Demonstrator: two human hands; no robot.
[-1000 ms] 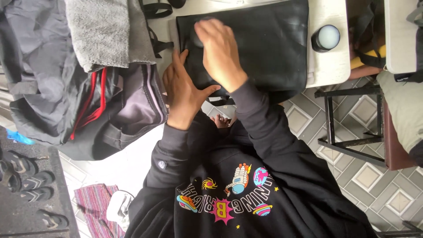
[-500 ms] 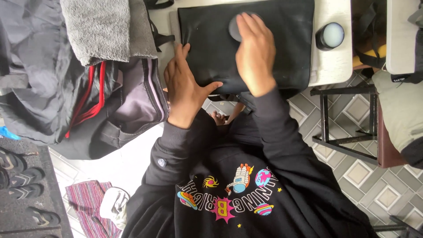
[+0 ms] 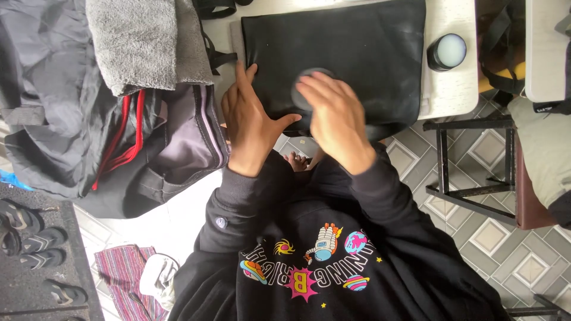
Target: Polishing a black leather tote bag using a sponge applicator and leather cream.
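There is only one view, from a camera on the person's head. It looks straight down and stands quite near the hands. The table [image 3: 452, 98] is at 12 o'clock, the person's own chest at 6 o'clock, the tiled floor [image 3: 505, 249] at 4 o'clock.

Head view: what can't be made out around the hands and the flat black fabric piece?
- Round dark object, head view: mostly covered by the motion-blurred right hand; kind unclear.
- Flat black fabric piece: top cut off by the frame edge; near edge hidden by the left hand.
- Small dark round jar: contents too small to tell.
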